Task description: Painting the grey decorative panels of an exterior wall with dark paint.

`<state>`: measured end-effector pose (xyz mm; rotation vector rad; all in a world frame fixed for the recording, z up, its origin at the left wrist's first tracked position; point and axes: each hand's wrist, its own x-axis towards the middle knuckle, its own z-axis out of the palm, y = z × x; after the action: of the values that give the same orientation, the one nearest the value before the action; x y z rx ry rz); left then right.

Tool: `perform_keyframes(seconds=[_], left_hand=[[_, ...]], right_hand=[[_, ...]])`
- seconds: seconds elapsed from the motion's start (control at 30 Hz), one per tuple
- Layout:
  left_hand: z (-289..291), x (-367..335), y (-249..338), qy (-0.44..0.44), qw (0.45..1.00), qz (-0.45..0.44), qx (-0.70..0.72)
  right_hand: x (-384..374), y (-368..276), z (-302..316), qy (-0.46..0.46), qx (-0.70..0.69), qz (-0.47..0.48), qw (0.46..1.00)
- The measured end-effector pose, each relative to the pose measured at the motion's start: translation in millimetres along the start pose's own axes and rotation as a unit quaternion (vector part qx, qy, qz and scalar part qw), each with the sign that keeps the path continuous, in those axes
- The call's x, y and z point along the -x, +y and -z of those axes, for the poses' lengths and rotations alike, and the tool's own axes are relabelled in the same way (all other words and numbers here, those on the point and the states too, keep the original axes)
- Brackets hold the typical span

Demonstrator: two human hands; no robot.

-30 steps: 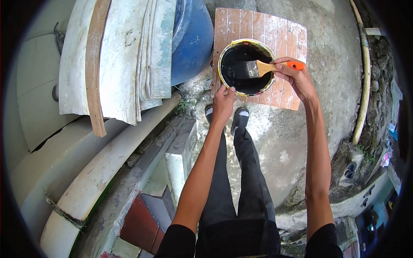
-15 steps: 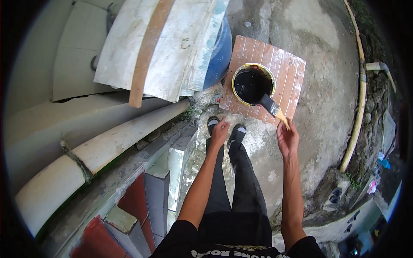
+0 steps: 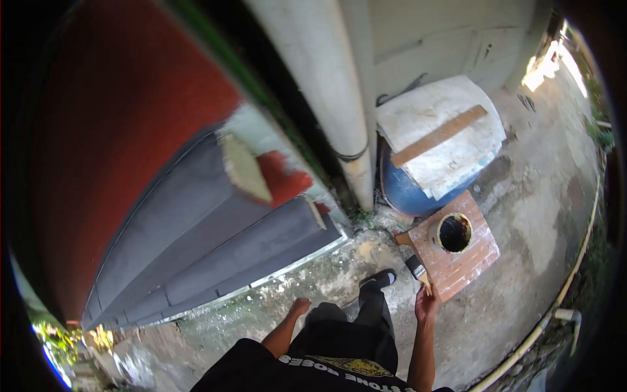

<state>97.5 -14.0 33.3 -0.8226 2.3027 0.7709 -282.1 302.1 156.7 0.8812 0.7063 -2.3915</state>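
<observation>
My right hand (image 3: 428, 304) grips a flat paintbrush (image 3: 420, 272) by its pale wooden handle. The bristles are dark and tilt up and left, beside the near left edge of a brown grooved board (image 3: 475, 255). On that board stands a bucket (image 3: 437, 238) of black paint, smears round its rim, just beyond the brush and apart from it. My left hand (image 3: 300, 307) hangs loosely closed near my left leg, with nothing seen in it.
A blue drum (image 3: 406, 185) under white sheets (image 3: 424, 117) and a wooden strip (image 3: 439, 135) stands behind the board. Grey-and-red steps (image 3: 176, 215) rise on my left; a thick white pipe (image 3: 330, 78) runs beside them. A thin pipe (image 3: 565, 287) edges the concrete at right.
My view has swung left, bringing the grey-and-red steps into the left side. The brush has come away from the bucket's rim, still in my right hand; my left hand has lowered toward my side.
</observation>
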Motion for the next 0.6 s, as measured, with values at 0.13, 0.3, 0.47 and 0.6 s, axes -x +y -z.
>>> perform_keyframes(seconds=[0.13, 0.3, 0.47, 0.6], left_hand=[[-13.3, 82.7, 18.5, 0.08, 0.901, 0.214, 0.369], [-121.3, 190.1, -59.7, 0.2, 0.837, 0.111, 0.497], [-293.8, 318.1, -139.4, 0.292, 0.79, 0.448, 0.301], [-331.7, 372.6, -114.1, 0.221, 0.57, 0.563, 0.556]], right_hand=[[4.8, 24.1, -8.9, -0.083, 0.061, -0.071, 0.992], [17.5, 102.4, 2.1, -0.141, 0.133, -0.147, 0.97], [67.5, 237.0, -2.3, -0.153, 0.204, -0.24, 0.937], [101.7, 325.4, -18.7, -0.147, 0.28, -0.286, 0.904]])
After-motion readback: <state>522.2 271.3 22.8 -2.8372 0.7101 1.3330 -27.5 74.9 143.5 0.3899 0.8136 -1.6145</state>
